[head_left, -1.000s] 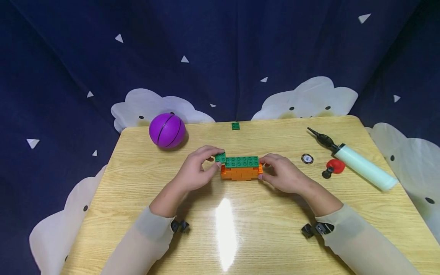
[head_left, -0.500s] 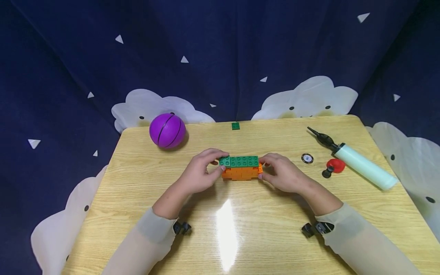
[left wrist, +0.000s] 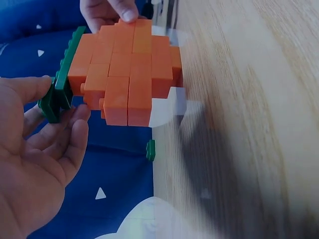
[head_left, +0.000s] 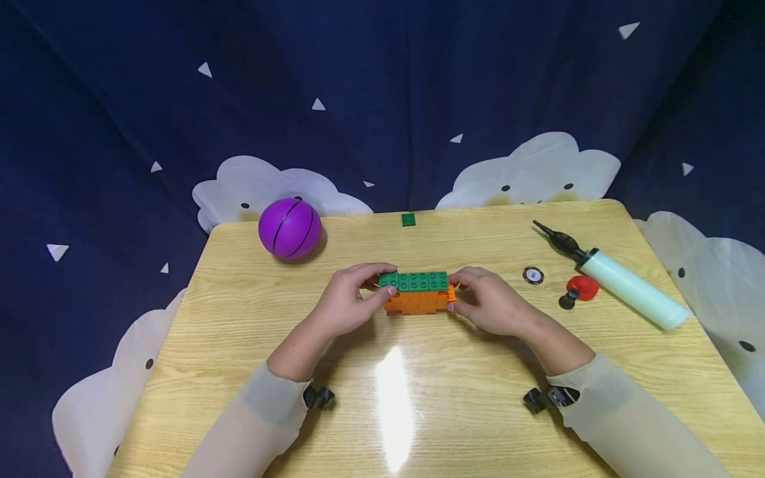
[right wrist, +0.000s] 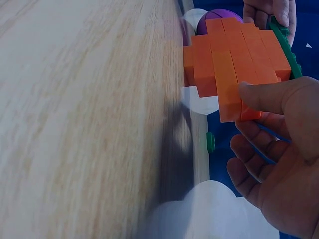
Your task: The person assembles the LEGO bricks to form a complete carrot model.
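While hands (head_left: pixel 418 302) grip unmarked brick block (head_left: pixel 418 299)

A pale wood-grain surface (head_left: pixel 239 318) shows a bright light glare; a dark navy curtain (head_left: pixel 370 86) with white clouds hangs behind.

The head camera looks forward and down from above the person, taking in the whole worktop (head_left: pixel 239 318) and both hands from a middling distance. Each wrist camera sits very close, low along the worktop, rolled sideways, facing past its own fingers toward the opposite hand. All three views share the orange and green brick block (head_left: pixel 417 291) (left wrist: pixel 127 74) (right wrist: pixel 234 62) between the fingers.
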Motion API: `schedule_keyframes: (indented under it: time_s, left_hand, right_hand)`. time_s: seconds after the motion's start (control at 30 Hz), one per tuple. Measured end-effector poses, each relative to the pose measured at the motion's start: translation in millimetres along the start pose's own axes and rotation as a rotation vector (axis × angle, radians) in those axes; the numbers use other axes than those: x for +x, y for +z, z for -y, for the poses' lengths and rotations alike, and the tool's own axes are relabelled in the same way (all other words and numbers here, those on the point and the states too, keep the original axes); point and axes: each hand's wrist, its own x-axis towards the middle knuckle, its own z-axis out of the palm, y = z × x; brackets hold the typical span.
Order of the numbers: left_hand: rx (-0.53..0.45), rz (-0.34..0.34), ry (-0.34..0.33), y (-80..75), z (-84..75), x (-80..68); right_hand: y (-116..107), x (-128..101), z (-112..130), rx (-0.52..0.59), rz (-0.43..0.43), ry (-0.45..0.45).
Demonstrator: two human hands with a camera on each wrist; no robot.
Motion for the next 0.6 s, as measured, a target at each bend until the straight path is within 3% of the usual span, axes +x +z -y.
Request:
schedule_keyframes:
  time_s: [0.27, 0.6]
  left_hand:
    - [-0.064, 0.012, -0.069, 0.8, -0.1, 1.1]
    - [-0.111, 0.016, -0.102, 3.8, -0.1, 1.5]
  right_hand:
    - [0.2, 0.4, 0.1, 0.005, 0.000, -0.002]
    - [0.9, 0.6, -0.5, -0.001, 0.000, 0.003]
